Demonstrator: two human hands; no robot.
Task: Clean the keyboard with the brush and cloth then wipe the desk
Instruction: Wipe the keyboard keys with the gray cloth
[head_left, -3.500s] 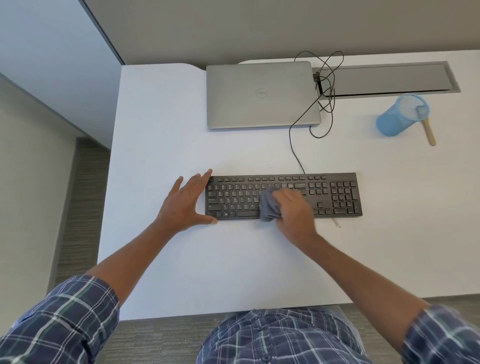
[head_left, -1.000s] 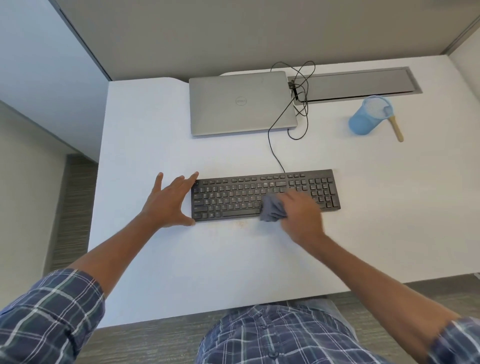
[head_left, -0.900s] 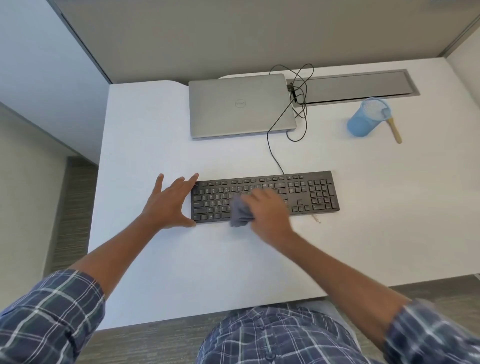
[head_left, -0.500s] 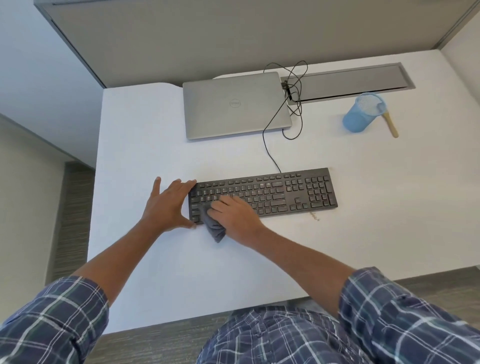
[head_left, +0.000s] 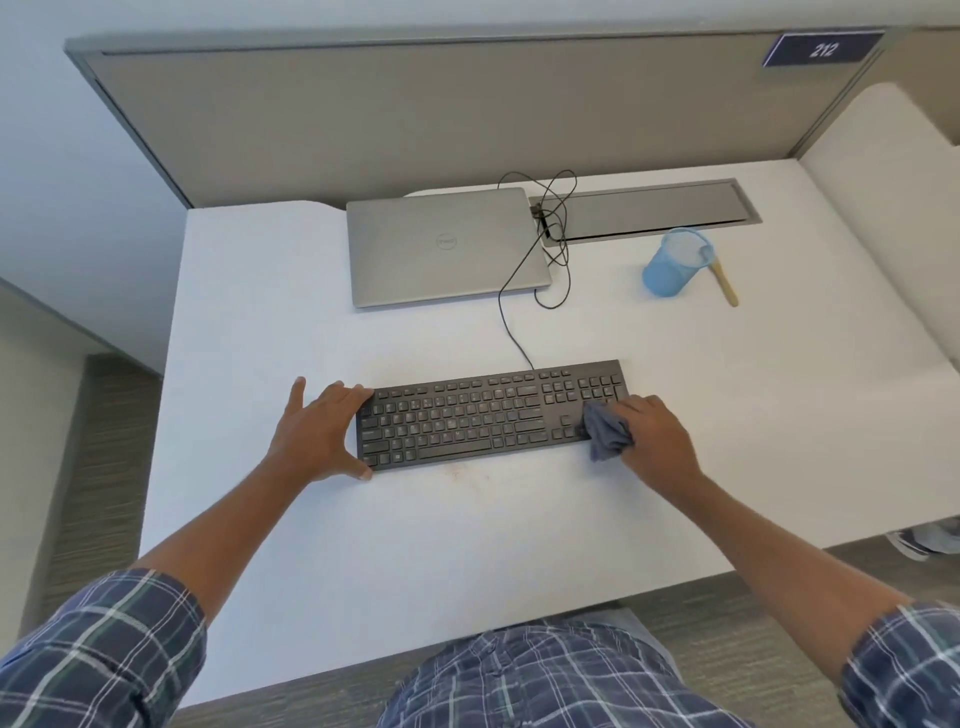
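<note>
On the left of the white desk (head_left: 249, 312), bracing the flat black keyboard (head_left: 467, 415) with the left hand (head_left: 317, 434), fingers straight and spread, gripping nothing. At its right end, pressing a crumpled grey cloth (head_left: 608, 434) onto the number pad with the curled fingers of the right hand (head_left: 657, 441). Farther right, seemingly done with the wooden-handled brush (head_left: 724, 283), left against the blue mesh cup (head_left: 670, 265); likely late in the cloth pass, with 1 step left: wiping the desk.
</note>
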